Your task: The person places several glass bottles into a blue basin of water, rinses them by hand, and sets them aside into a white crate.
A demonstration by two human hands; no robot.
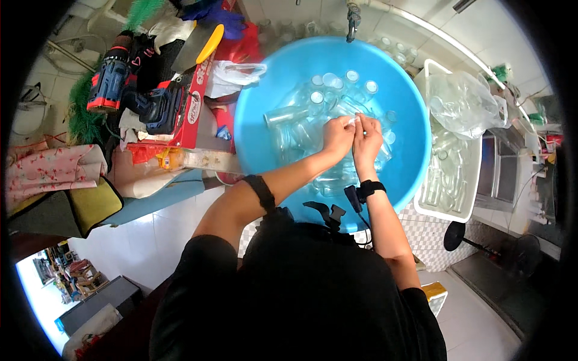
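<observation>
My left hand point(338, 137) and my right hand point(367, 141) meet above a large blue plastic basin point(253, 149). Their fingertips are pinched together around a small whitish piece point(353, 120), too small to make out further. Below and around them, clear glass bottles point(289, 115) lie piled in the basin, some on their sides. Several more bottles stand with their round ends up, one of them a glass bottle point(371, 87) at the upper right. My hands and forearms hide part of the pile.
A white plastic tub point(472, 180) of glass bottles stands right of the basin, a clear plastic bag point(465, 101) over its far end. A tap point(353, 22) hangs over the basin's far rim. At left, cordless drills point(160, 108) and a yellow-handled blade point(210, 44) sit near a red box point(196, 97).
</observation>
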